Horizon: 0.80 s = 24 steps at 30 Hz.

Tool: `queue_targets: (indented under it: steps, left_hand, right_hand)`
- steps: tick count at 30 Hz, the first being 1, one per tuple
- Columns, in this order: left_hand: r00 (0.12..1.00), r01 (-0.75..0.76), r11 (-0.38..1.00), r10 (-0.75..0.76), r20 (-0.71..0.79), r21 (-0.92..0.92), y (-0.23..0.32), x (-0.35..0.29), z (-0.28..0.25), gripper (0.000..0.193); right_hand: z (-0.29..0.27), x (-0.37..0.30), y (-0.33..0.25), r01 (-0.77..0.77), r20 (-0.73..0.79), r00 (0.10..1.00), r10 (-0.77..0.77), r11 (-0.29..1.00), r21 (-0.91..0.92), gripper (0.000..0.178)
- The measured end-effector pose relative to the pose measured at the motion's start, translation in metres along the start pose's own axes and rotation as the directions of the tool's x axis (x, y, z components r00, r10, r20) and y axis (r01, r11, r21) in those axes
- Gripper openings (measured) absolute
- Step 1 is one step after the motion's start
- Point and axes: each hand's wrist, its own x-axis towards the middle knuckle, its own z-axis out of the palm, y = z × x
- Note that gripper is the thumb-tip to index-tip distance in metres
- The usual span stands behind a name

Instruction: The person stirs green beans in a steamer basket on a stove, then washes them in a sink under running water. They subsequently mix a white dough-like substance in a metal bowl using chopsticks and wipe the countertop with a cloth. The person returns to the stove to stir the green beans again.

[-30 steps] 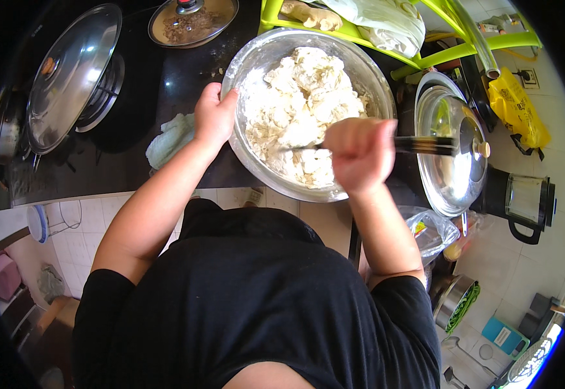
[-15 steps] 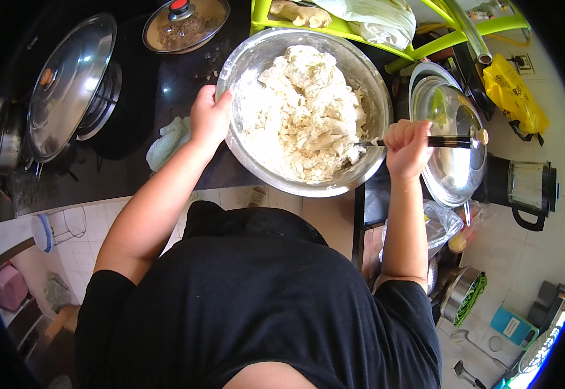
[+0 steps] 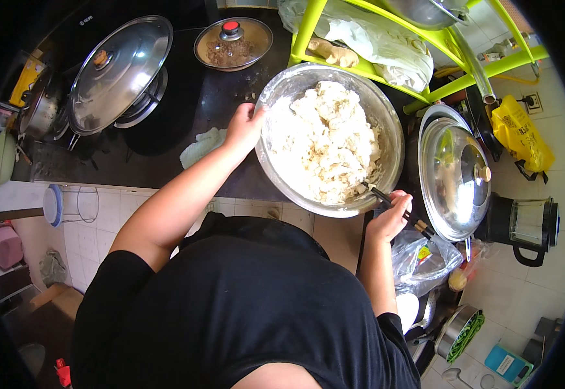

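Note:
A large metal bowl [image 3: 396, 146] stands at the counter's front edge with a lumpy, pale, floury dough [image 3: 334, 142] in it. My left hand [image 3: 243, 128] is closed on the bowl's left rim, thumb at the top edge. At the lower right of the bowl, my right hand [image 3: 389, 219] grips dark chopsticks [image 3: 420, 225] with light bands near their back ends. Their tips reach over the rim into the dough's near right side. Exactly how the fingers wrap the chopsticks is partly hidden.
A green rack [image 3: 367, 71] with ginger [image 3: 333, 53] stands behind the bowl. To the right are a domed metal lid [image 3: 454, 178], a clear plastic bag [image 3: 418, 266] and a blender [image 3: 529, 220]. Leftward lie a cloth [image 3: 203, 148], a lidded pan [image 3: 230, 47] and a large wok lid [image 3: 124, 74].
My right hand has come nearer to me, and the chopsticks have swung from nearly level to a slant, back ends lower. My left hand stays on the rim. The whole view has shifted.

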Motion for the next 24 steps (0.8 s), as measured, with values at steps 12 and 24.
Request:
queue_targets:
  steps: [12,24]
  left_hand:
    - [0.874,-0.477,0.401,0.316,0.370,0.782,-0.009,-0.075,-0.118,0.051]
    - [0.845,-0.522,0.378,0.350,0.404,0.765,0.001,-0.062,-0.136,0.051]
  right_hand:
    - [-0.030,0.017,-0.084,-0.041,0.213,0.974,0.076,0.986,-0.165,0.019]
    - [0.007,-0.033,-0.080,0.606,0.660,0.650,-0.377,0.781,-0.151,0.018]
